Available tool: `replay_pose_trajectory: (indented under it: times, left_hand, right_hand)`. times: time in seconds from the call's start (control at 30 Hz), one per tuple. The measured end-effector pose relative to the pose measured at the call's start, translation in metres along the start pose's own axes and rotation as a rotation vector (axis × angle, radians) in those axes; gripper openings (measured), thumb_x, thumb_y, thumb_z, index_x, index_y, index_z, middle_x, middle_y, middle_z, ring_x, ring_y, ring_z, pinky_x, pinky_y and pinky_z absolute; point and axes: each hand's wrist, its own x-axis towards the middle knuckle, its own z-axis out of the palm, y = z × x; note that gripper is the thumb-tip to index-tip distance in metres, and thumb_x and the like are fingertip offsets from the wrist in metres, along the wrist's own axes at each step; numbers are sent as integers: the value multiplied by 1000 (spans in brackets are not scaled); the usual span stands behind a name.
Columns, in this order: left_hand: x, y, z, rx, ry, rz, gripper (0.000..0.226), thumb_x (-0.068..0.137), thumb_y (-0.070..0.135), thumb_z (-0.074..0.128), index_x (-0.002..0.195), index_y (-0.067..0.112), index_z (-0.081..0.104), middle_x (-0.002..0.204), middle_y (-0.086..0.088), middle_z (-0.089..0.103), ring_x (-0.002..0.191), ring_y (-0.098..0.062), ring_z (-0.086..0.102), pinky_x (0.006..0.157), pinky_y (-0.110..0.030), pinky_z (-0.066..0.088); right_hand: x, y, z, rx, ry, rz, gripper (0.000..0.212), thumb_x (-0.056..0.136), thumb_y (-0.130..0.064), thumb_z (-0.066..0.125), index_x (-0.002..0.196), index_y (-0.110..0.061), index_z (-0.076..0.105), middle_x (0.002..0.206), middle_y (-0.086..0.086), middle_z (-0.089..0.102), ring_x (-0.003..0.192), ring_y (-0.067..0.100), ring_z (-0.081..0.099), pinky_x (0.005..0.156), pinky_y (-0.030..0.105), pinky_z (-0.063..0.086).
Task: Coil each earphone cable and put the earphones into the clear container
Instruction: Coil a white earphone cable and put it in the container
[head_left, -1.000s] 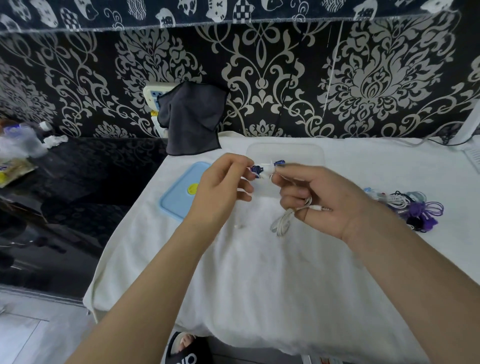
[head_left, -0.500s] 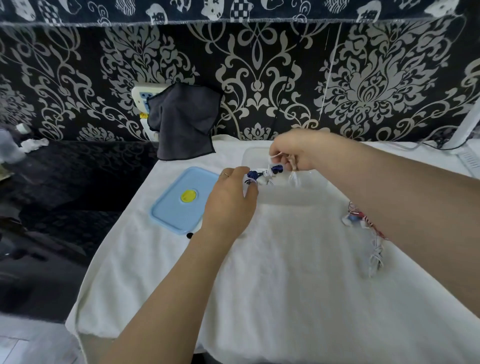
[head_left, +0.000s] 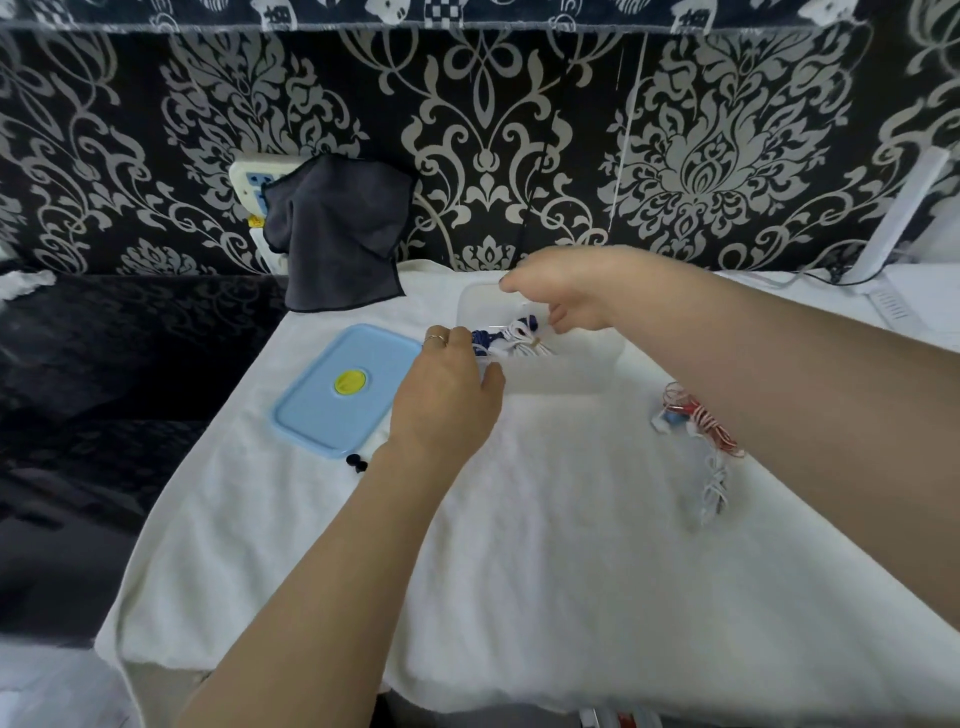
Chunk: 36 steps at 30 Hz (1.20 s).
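Coiled white-and-blue earphones (head_left: 511, 338) sitting inside the clear container (head_left: 561, 376), toward its left end, so one set looks basically delivered. Landmark for everything here: that container, near the back middle of the white towel (head_left: 519, 545).

Left hand (head_left: 447, 395) right at the container's left wall, fingers curled in over the rim by the blue bit of the bundle. Looks like a pinch on the earphones or the rim, but can't tell which, knuckles in the way. Right hand (head_left: 563, 291) hovering over the container's far side, fingers loosely bent just above the bundle, nothing visibly held. Probably letting go, though that's a guess.

Left of the container: light blue lid (head_left: 343, 389) with a yellow dot, lying flat and off, touching nothing in the box. Just in front of the lid's near corner, a couple of small black bits (head_left: 356, 461), maybe ear tips, too small to say.

Right of the container, well apart from it: red-and-white earphones (head_left: 691, 415) in a loose tangle, with a white cable (head_left: 714, 486) trailing toward the near side. Whether that's one set or two, hard to call. Definitely not coiled, definitely not in the box.

Behind the container, off to the left: dark grey cloth (head_left: 337, 234) draped over a wall socket.

Progress guess: one set in, at least one more to coil and drop in.
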Motion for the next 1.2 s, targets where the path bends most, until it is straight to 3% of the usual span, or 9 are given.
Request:
replay_pose_trajectory:
  times: [0.13, 0.27, 0.4, 0.53, 0.63, 0.73, 0.83, 1.0, 1.2]
  left_hand:
    - [-11, 5, -3, 195, 26, 64, 41, 98, 29, 55, 132, 9, 46, 130, -16, 42, 108, -35, 51, 74, -37, 41]
    - [-24, 19, -8, 193, 64, 147, 36, 95, 26, 57, 126, 10, 48, 120, -14, 44, 99, -30, 51, 71, -35, 40]
    - [-44, 25, -3, 120, -146, 191, 43, 96, 34, 59, 133, 16, 45, 123, -10, 45, 96, -30, 57, 71, -35, 43]
    - [-68, 29, -2, 189, -366, 190, 49, 98, 43, 55, 139, 21, 40, 126, -8, 44, 107, -29, 57, 82, -34, 44]
    - [-81, 34, -4, 216, -453, 196, 52, 99, 45, 53, 144, 25, 36, 130, -6, 41, 115, -26, 53, 87, -33, 43]
    - [-89, 34, -9, 224, -549, 194, 55, 99, 48, 52, 148, 30, 32, 136, -4, 39, 121, -24, 50, 96, -36, 45]
    - [-92, 32, -17, 155, -611, 162, 62, 97, 50, 54, 150, 33, 27, 141, -2, 37, 122, -22, 51, 96, -33, 43]
    - [-91, 30, -31, -145, -589, 192, 78, 90, 42, 71, 150, 46, 22, 145, 6, 41, 123, -11, 51, 98, -27, 45]
    - [-90, 31, -44, -409, -580, 174, 29, 94, 25, 67, 121, 36, 61, 122, 12, 64, 108, -11, 66, 100, -39, 53]
  right_hand:
    - [-31, 18, -26, -167, 215, -136, 40, 97, -22, 52, 133, -4, 56, 126, 22, 62, 107, 32, 66, 97, 47, 55]
    - [-77, 68, -44, -276, 508, -258, 21, 92, -18, 56, 105, -4, 65, 103, 17, 67, 91, 31, 63, 74, 38, 50]
    - [-106, 130, -33, -534, 379, -111, 6, 83, -25, 57, 80, -22, 60, 97, 2, 64, 88, 28, 62, 66, 30, 41]
    - [-120, 163, -20, -825, 104, 64, 27, 92, -26, 54, 118, -24, 60, 131, 11, 57, 108, 32, 62, 58, 24, 39]
    - [-129, 164, -14, -736, 73, 71, 22, 98, -28, 51, 118, -22, 58, 108, 7, 61, 72, 24, 60, 49, 23, 31]
    - [-131, 163, -11, -689, 161, 16, 24, 97, -32, 50, 117, -22, 59, 113, 14, 64, 91, 30, 67, 66, 26, 37]
    - [-134, 162, -12, -465, 79, -50, 18, 94, -28, 58, 82, -16, 54, 84, 12, 69, 72, 27, 68, 61, 29, 52]
    - [-152, 150, -14, 46, -132, -173, 35, 89, -30, 74, 69, -13, 51, 73, 11, 73, 63, 20, 66, 61, 32, 53]
    - [-160, 134, -13, 369, -275, -165, 19, 96, -20, 65, 102, -4, 59, 94, 19, 77, 71, 22, 67, 70, 32, 55]
